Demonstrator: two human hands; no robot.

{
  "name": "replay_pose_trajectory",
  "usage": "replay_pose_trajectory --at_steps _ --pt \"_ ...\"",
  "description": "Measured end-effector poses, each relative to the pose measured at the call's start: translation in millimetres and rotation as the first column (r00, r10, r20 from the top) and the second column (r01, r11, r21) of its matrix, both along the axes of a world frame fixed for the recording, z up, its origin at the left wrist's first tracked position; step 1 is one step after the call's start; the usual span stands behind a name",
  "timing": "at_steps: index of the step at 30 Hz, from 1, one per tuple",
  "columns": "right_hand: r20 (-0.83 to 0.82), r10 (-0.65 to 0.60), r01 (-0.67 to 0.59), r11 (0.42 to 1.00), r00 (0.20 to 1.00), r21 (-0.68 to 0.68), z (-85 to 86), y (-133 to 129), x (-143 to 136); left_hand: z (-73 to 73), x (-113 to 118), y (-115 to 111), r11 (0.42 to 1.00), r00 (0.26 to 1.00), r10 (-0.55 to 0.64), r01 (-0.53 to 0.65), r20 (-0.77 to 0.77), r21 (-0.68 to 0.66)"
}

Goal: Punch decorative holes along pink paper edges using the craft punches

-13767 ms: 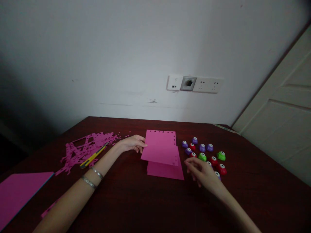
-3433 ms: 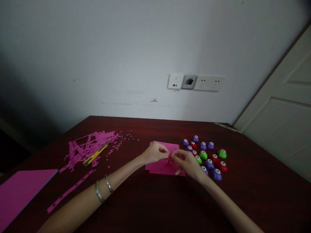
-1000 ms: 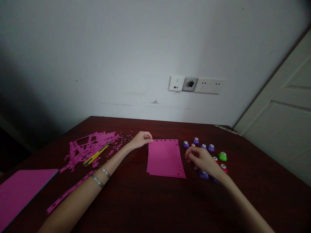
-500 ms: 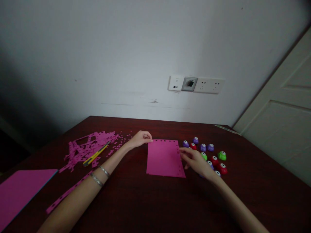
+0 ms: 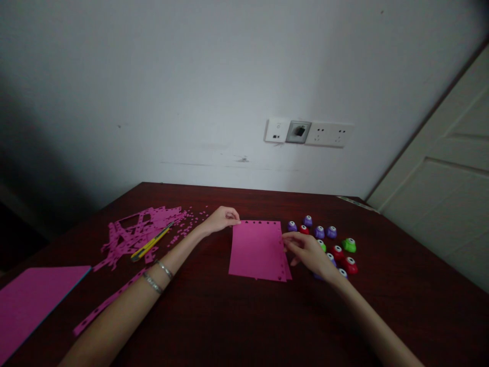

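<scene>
Pink paper sheets (image 5: pixel 256 251) lie overlapped on the dark red table, with small holes punched along the top and right edges. The lower right corners of the sheets fan slightly apart. My left hand (image 5: pixel 222 219) pinches the top left corner, fingers closed on it. At the right edge, my right hand (image 5: pixel 307 252) holds the paper between thumb and fingers. Close beside that hand stand several craft punches (image 5: pixel 331 232) in purple, red and green, some partly hidden behind it.
At left lie a heap of pink paper scraps (image 5: pixel 153 224), a yellow cutter (image 5: pixel 151 244), a punched pink strip (image 5: pixel 109 302) and a large pink sheet (image 5: pixel 38 295). Tiny cut-outs (image 5: pixel 183 229) are scattered nearby. Sockets (image 5: pixel 330 135) are on the wall behind the table (image 5: pixel 214 326).
The top sheet has turned slightly, its bottom edge shifting left and toward me, so more of the sheet beneath shows at the lower right. Both hands are nearly where they were.
</scene>
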State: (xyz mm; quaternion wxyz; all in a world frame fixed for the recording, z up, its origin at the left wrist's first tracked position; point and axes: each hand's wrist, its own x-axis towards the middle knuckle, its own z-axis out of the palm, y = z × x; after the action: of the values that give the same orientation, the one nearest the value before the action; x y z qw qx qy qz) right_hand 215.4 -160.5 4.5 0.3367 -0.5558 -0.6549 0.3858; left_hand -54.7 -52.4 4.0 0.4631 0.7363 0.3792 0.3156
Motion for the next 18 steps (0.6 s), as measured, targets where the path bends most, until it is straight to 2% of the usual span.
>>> replay_pose_trajectory --at_steps 10,18 --pt "-0.129 0.055 -0.059 0.998 0.99 -0.031 -5.6 4.2 2.9 -6.1 0.7 4.3 1.0 1.0 -0.002 0.002 0.007 -0.019" --pt "-0.265 -0.017 -0.016 0.993 0.964 -0.121 -5.1 6.6 6.0 -6.1 0.8 3.4 0.999 1.0 -0.003 0.004 0.007 -0.039"
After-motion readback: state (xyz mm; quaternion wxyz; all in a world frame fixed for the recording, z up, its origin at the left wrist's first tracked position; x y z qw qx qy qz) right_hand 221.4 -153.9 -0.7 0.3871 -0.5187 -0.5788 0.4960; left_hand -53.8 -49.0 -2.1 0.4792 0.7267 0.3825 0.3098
